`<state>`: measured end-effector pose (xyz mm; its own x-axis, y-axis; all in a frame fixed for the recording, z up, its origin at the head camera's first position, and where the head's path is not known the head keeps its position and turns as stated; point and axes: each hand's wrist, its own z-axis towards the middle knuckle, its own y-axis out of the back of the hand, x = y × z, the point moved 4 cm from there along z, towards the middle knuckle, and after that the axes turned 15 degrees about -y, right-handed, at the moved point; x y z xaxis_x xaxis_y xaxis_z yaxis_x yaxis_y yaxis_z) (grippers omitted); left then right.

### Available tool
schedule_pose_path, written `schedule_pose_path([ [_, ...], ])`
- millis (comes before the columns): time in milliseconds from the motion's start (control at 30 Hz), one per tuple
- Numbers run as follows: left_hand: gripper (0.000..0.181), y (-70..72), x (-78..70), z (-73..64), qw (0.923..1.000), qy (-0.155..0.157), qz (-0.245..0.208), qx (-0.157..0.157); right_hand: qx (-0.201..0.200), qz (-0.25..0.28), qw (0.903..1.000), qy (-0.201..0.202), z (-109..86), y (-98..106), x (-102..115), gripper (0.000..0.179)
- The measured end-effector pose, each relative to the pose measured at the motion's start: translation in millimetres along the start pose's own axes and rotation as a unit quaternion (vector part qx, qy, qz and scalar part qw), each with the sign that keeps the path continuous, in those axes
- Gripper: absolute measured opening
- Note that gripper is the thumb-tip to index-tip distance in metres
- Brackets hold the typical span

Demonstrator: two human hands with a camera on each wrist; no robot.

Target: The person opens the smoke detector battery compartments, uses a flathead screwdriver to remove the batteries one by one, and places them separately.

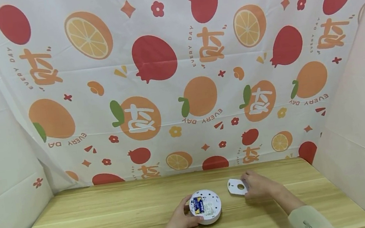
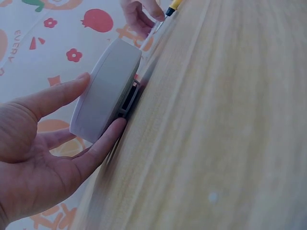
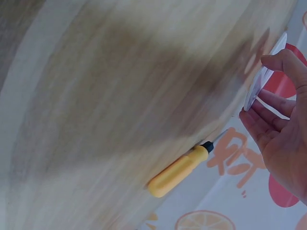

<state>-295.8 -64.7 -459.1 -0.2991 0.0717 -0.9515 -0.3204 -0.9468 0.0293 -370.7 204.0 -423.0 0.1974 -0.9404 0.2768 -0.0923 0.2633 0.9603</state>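
My left hand (image 1: 179, 220) grips a round white smoke detector (image 1: 212, 199) by its side, thumb on the upper edge. Its back faces up, showing a blue-and-yellow battery (image 1: 199, 205) in a recess and a printed label. In the left wrist view, the detector's pale side (image 2: 108, 91) is seen, with fingers reaching under it near the tabletop. To the right, my right hand (image 1: 258, 185) pinches a thin white mounting plate (image 1: 233, 187) with a round hole. The right wrist view shows that plate (image 3: 261, 84) edge-on, between thumb and fingers, above the table.
A screwdriver (image 3: 177, 171) with a yellow handle and black collar lies on the wooden table (image 1: 113, 221) near my right hand; in the head view I cannot make it out. A fruit-printed cloth (image 1: 179, 138) hangs along the table's back edge, with pale cloth at both sides.
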Motion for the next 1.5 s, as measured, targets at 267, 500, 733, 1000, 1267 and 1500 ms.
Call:
schedule_pose_path([
  [267, 0.080, -0.4, 0.1, -0.7, 1.0000, 0.001, 0.000, -0.001, -0.002, -0.014, 0.9999, -0.010, 2.8, -6.3, -5.9, 0.050],
  [500, 0.080, -1.2, -0.1, -1.2, 1.0000, 0.000, 0.004, -0.004, -0.001, -0.006, 1.0000, -0.007, 3.0, -9.6, -7.4, 0.049],
  [733, 0.081, -1.9, 0.8, -1.2, 1.0000, 0.002, -0.001, -0.005, -0.001, -0.005, 0.9999, -0.009, 2.9, -10.6, -8.1, 0.048],
  [1000, 0.081, -1.1, 1.8, -1.1, 1.0000, 0.002, 0.003, -0.007, 0.001, -0.008, 0.9999, -0.009, 2.4, -10.0, -8.2, 0.046],
  [1267, 0.080, -0.3, 0.3, -1.1, 1.0000, 0.004, 0.005, 0.000, 0.012, -0.004, 0.9995, -0.028, 1.2, -9.3, -6.7, 0.048],
  [1500, 0.072, -0.1, -4.0, -1.4, 0.9998, 0.012, 0.012, 0.000, 0.017, -0.001, 0.9989, -0.044, -0.7, -8.7, -6.9, 0.050],
])
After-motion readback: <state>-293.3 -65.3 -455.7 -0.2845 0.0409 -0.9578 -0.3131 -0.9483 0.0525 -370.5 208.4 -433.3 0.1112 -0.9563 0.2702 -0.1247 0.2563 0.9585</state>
